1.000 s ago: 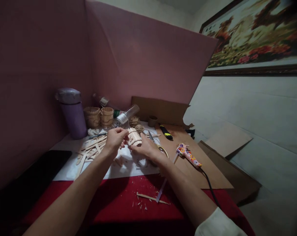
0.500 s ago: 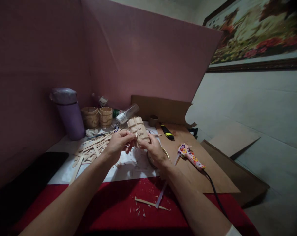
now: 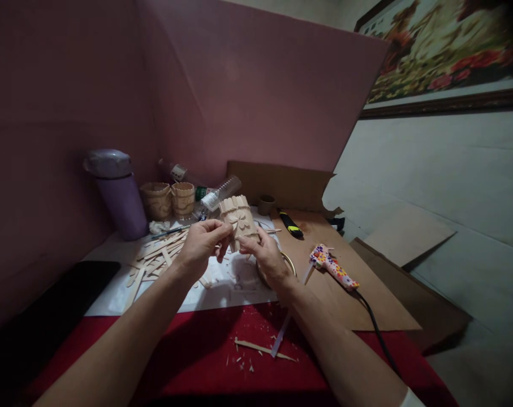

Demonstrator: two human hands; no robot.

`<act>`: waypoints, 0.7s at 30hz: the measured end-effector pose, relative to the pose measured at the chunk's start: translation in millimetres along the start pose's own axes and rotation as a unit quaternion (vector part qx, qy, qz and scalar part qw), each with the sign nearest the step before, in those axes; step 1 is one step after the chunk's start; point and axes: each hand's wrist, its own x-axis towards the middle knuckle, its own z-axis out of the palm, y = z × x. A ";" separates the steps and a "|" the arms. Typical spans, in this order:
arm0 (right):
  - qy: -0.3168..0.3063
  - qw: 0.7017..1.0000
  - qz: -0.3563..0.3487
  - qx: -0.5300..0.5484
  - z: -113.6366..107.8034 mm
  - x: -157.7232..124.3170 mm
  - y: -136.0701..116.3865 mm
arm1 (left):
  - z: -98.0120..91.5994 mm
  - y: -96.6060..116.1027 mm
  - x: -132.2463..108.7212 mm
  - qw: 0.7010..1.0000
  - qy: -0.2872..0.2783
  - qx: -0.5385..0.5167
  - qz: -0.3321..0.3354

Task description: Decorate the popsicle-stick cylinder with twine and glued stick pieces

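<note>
A small wooden cup (image 3: 240, 217) made of craft sticks, with a raised flower shape on its side, is held up tilted over the white paper. My right hand (image 3: 267, 255) grips its lower right side, thumb on the front. At the cup's left side, my left hand (image 3: 208, 238) has thumb and forefinger pinched together; whatever is between the fingertips is too small to make out. Behind my right hand a round, gold-rimmed tin (image 3: 289, 263) is partly hidden. Loose craft sticks (image 3: 163, 252) lie in a pile left of my left hand.
A flowered glue gun (image 3: 332, 267) with its cord and a black-yellow cutter (image 3: 291, 225) lie on cardboard (image 3: 366, 299) at right. Purple tumbler (image 3: 123, 200), two wooden cups (image 3: 182, 200) and plastic bottles (image 3: 222, 193) stand or lie behind. Slivers litter the red cloth (image 3: 188, 350).
The cup is turned slightly, so its flower shows more fully. My left fingers have drawn back a little from the flower toward the cup's left edge. The view has shifted slightly.
</note>
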 end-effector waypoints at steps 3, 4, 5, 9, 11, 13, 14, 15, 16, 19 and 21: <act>0.002 1.000 0.006 0.017 3.0 -2.1 -1.2 | 2.4 0.8 -1.1 1.000 0.004 -0.018 0.010; 0.002 1.000 0.009 0.027 4.0 -2.8 -1.5 | 3.3 1.0 -1.5 1.000 0.007 -0.025 0.012; 0.002 0.999 0.011 0.037 4.8 -3.4 -1.7 | 4.2 1.2 -1.9 0.999 0.011 -0.033 0.014; -0.001 0.998 0.010 0.054 6.1 -4.6 -2.1 | 5.5 1.3 -2.9 0.998 0.004 -0.052 0.016; 0.001 0.999 0.006 0.053 5.9 -4.6 -1.9 | 5.2 0.6 -3.0 0.998 -0.003 -0.053 0.018; 0.002 0.999 0.004 0.050 5.8 -4.4 -1.8 | 5.1 -0.4 -2.9 0.999 -0.002 -0.050 0.019; 0.003 0.999 0.005 0.048 5.8 -4.4 -1.8 | 5.2 -0.8 -2.8 0.999 0.002 -0.048 0.020; 0.004 0.999 0.006 0.045 5.9 -4.4 -1.8 | 5.5 -1.2 -2.7 0.999 0.005 -0.046 0.020; 0.004 0.999 0.008 0.042 6.1 -4.4 -1.9 | 5.8 -1.6 -2.7 0.999 0.008 -0.044 0.020; 0.004 1.000 0.007 0.025 6.0 -4.7 -2.2 | 6.5 -1.8 -2.9 0.999 0.011 -0.038 0.019; 0.007 1.000 0.003 0.010 5.5 -4.9 -2.3 | 6.2 -1.3 -3.1 0.999 0.013 -0.030 0.017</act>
